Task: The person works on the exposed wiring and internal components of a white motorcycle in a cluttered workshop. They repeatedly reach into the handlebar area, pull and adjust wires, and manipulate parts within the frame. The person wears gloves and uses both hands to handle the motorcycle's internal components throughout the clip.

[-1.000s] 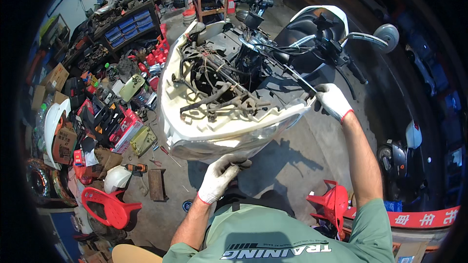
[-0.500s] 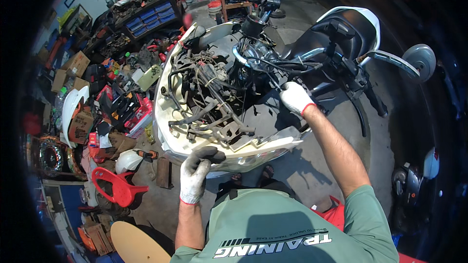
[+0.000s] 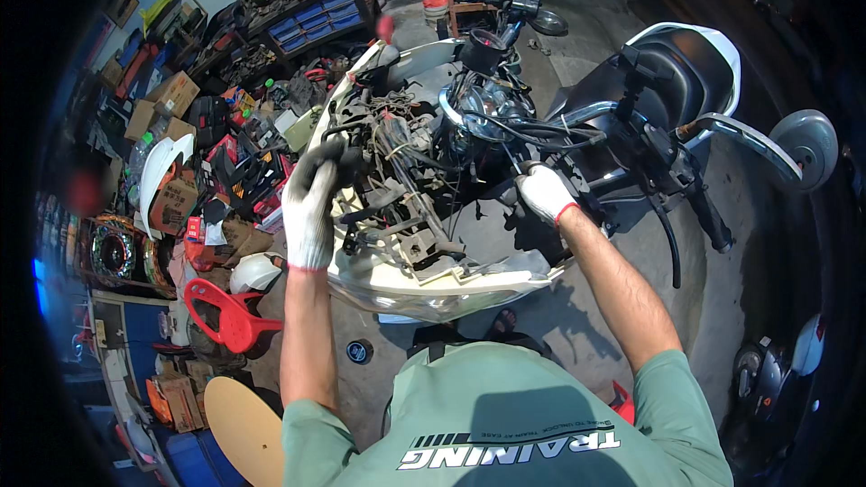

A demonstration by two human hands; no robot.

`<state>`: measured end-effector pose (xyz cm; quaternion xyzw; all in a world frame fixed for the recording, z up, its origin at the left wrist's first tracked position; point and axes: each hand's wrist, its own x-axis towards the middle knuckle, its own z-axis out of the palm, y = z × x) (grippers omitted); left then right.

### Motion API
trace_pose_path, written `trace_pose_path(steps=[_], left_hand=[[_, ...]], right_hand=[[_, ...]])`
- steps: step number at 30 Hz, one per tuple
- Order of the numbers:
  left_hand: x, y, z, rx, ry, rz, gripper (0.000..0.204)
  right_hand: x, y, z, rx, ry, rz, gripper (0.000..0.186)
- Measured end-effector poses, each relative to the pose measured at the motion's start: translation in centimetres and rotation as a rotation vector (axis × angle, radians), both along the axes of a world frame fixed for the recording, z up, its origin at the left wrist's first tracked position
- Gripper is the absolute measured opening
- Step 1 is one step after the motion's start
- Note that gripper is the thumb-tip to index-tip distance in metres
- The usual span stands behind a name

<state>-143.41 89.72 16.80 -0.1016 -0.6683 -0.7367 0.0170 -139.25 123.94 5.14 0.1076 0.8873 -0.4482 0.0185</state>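
Observation:
In front of me is the cream front fairing (image 3: 410,278) of a motorbike, open side up, with its clear lens along the near edge. Dark wiring and brackets (image 3: 397,158) crowd its inside. My right hand (image 3: 547,194), in a white glove, is closed at the fairing's right side, beside the black cables (image 3: 550,129). A thin metal shaft (image 3: 515,159) sticks out of its grip; the handle end is hidden in the fist. My left hand (image 3: 308,207), in a white glove with dark fingers, is over the fairing's left rim. Motion smears those fingers, so contact with the rim is unclear.
The black seat (image 3: 681,81), handlebar and round mirror (image 3: 801,149) extend to the right. Boxes, parts and tools lie heaped on the left, near a red plastic chair (image 3: 230,317) and a white helmet (image 3: 255,273). Blue drawers (image 3: 316,22) stand at the back.
My left hand has moved up and left, from the fairing's near edge to its left rim. My right hand stays at the right side with the shaft. The whole view has shifted slightly.

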Motion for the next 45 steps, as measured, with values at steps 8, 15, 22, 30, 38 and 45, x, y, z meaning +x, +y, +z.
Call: trace_pose_path(steps=[8,15,22,30,38,45], left_hand=[[-12.3,4.0,-1.0,-0.116,0.158,-0.225,0.032],[-19.2,8.4,-2.9,-0.535,0.172,-0.342,0.034],[-25.7,12.8,-8.9,-0.808,0.260,-0.464,0.032],[-26.6,17.9,-11.6,-1.083,0.533,-0.570,0.031],[-27.0,19.7,-15.9,-0.925,0.113,-0.526,0.039],[-24.0,18.7,-13.3,-0.615,0.027,-0.570,0.034]], right_hand=[[-1.0,-1.3,1.8,-0.191,-0.100,-0.065,0.024],[-2.7,-1.5,1.3,-0.401,-0.230,-0.303,0.028],[-5.6,-1.7,0.4,-0.234,-0.226,-0.353,0.021],[-8.1,0.6,-2.2,0.256,-0.212,-0.200,0.025],[-8.8,0.5,-4.5,-0.134,-0.142,-0.310,0.032],[-8.0,7.1,-10.2,-0.369,-0.129,-0.252,0.040]])
